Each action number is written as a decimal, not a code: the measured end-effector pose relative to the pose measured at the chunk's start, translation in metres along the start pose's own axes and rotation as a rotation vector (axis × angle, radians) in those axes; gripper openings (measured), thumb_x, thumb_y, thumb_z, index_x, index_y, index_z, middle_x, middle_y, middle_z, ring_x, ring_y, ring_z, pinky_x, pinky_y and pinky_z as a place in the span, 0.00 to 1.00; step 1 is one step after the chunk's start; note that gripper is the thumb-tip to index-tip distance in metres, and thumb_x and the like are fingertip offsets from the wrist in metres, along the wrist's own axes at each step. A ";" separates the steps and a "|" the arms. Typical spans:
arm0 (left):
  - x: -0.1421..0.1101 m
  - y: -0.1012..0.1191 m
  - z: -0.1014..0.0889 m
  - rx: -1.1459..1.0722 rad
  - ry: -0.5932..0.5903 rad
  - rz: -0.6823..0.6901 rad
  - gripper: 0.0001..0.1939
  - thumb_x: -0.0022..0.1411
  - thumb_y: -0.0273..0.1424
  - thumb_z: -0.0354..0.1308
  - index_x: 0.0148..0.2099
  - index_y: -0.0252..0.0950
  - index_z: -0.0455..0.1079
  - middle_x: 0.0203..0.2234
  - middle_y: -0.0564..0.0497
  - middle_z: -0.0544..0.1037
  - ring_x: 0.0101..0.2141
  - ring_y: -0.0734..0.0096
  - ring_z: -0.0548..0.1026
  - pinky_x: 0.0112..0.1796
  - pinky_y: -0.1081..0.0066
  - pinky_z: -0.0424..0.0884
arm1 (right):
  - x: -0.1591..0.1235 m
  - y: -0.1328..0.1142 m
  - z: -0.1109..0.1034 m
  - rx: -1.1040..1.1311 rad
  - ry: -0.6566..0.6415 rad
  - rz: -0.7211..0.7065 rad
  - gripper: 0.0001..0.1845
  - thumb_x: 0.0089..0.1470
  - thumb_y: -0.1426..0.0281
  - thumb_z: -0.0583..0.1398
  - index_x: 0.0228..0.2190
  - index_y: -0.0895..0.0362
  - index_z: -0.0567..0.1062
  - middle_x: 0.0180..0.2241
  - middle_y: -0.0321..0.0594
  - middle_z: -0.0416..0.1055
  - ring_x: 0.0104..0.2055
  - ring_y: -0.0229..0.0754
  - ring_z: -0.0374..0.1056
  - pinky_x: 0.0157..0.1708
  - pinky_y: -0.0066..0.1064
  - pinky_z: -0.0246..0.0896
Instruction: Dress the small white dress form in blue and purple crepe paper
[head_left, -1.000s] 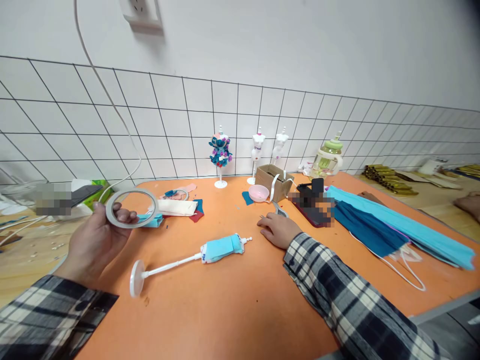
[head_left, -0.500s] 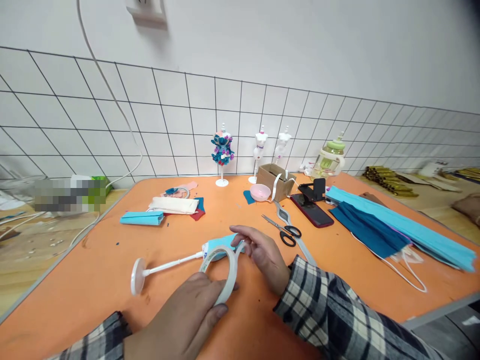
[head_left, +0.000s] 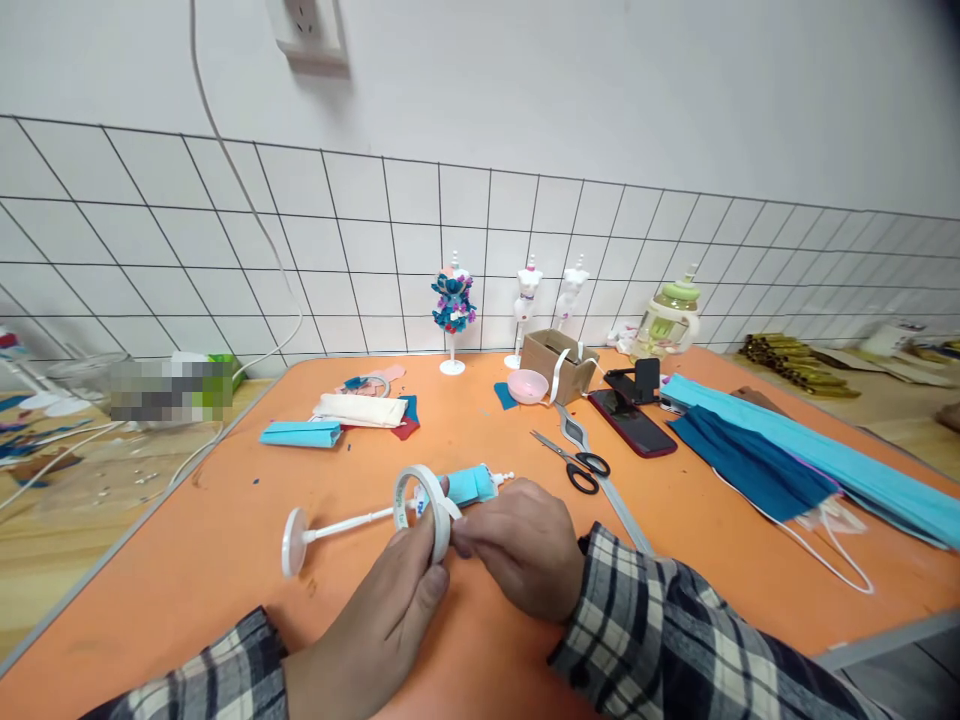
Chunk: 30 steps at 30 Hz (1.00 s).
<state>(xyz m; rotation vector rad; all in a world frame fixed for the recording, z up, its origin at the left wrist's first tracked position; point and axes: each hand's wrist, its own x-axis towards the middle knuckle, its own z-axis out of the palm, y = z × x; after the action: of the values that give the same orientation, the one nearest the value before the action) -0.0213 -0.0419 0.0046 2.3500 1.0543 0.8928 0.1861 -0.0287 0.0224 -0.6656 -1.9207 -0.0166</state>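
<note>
My left hand point(head_left: 390, 600) grips a white roll of tape point(head_left: 422, 497) upright above the orange table point(head_left: 225, 560). My right hand point(head_left: 517, 545) is closed beside it, fingertips pinching at the roll's edge. Just behind the roll lies a small white mannequin stand point(head_left: 330, 525) on its side, its torso wrapped in light blue cloth point(head_left: 471, 484). Both my sleeves are plaid.
Black-handled scissors point(head_left: 574, 463) and a strip of ribbon lie to the right. A dark phone point(head_left: 634, 420), cardboard box point(head_left: 553, 362), pink bowl point(head_left: 527, 385), three upright mannequins point(head_left: 517, 310), a green-lidded bottle point(head_left: 664, 318), folded blue fabric point(head_left: 787, 450) and cloth pieces point(head_left: 352, 415) sit further back.
My left hand carried the tape roll from the far left to the middle of the table. My right hand left the scissors area and met it at the roll.
</note>
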 end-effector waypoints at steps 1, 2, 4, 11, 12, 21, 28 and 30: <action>-0.001 0.000 0.001 -0.039 0.010 0.006 0.25 0.74 0.43 0.40 0.65 0.40 0.60 0.52 0.41 0.77 0.56 0.56 0.73 0.55 0.58 0.72 | 0.000 -0.003 0.001 -0.019 -0.021 -0.053 0.09 0.60 0.75 0.60 0.41 0.52 0.75 0.33 0.35 0.80 0.33 0.37 0.72 0.38 0.30 0.66; 0.000 -0.001 0.002 -0.079 0.015 0.000 0.27 0.74 0.44 0.40 0.68 0.41 0.57 0.56 0.41 0.75 0.59 0.56 0.69 0.57 0.57 0.69 | 0.000 -0.005 0.001 -0.021 -0.041 -0.087 0.10 0.59 0.76 0.60 0.42 0.52 0.74 0.35 0.36 0.81 0.34 0.38 0.73 0.39 0.31 0.66; 0.003 -0.002 0.002 -0.162 0.012 -0.051 0.29 0.73 0.44 0.43 0.71 0.42 0.53 0.59 0.42 0.73 0.61 0.55 0.68 0.59 0.57 0.68 | 0.000 -0.009 0.002 0.043 -0.083 -0.112 0.13 0.58 0.77 0.58 0.45 0.53 0.72 0.40 0.39 0.81 0.38 0.40 0.74 0.41 0.32 0.68; 0.014 0.000 0.000 -0.201 0.071 -0.157 0.29 0.72 0.41 0.46 0.71 0.39 0.52 0.53 0.40 0.76 0.53 0.55 0.76 0.54 0.54 0.73 | 0.000 -0.007 0.004 0.285 -0.017 0.047 0.18 0.58 0.79 0.55 0.48 0.52 0.72 0.39 0.40 0.79 0.39 0.39 0.75 0.40 0.30 0.70; 0.014 0.000 0.000 -0.181 0.073 -0.158 0.29 0.72 0.40 0.46 0.72 0.39 0.51 0.53 0.40 0.76 0.54 0.55 0.75 0.55 0.53 0.71 | 0.000 -0.005 0.004 0.224 0.017 0.040 0.15 0.58 0.78 0.57 0.46 0.52 0.73 0.39 0.40 0.79 0.39 0.39 0.74 0.40 0.30 0.70; 0.006 0.000 0.008 -0.101 -0.026 0.033 0.26 0.73 0.33 0.45 0.70 0.43 0.51 0.60 0.42 0.71 0.60 0.59 0.70 0.58 0.59 0.68 | -0.003 -0.001 0.002 -0.086 0.020 -0.077 0.06 0.59 0.68 0.64 0.40 0.51 0.77 0.33 0.37 0.78 0.33 0.39 0.71 0.34 0.32 0.64; 0.006 0.008 -0.002 -0.199 -0.077 0.015 0.27 0.71 0.51 0.44 0.62 0.42 0.64 0.35 0.49 0.79 0.31 0.64 0.74 0.35 0.66 0.76 | 0.003 -0.004 -0.002 -0.011 0.055 -0.071 0.06 0.56 0.75 0.60 0.35 0.52 0.74 0.30 0.36 0.78 0.31 0.38 0.72 0.32 0.30 0.65; 0.008 0.008 -0.006 -0.281 -0.014 -0.017 0.36 0.65 0.61 0.42 0.58 0.39 0.68 0.29 0.50 0.77 0.26 0.65 0.72 0.28 0.68 0.74 | 0.004 -0.006 -0.001 0.039 0.050 -0.075 0.06 0.55 0.76 0.59 0.34 0.52 0.72 0.28 0.35 0.77 0.31 0.37 0.72 0.32 0.29 0.65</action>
<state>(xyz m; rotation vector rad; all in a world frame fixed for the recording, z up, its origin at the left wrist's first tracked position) -0.0168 -0.0403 0.0168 2.1089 0.8792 0.9489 0.1831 -0.0319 0.0275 -0.5616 -1.8925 -0.0423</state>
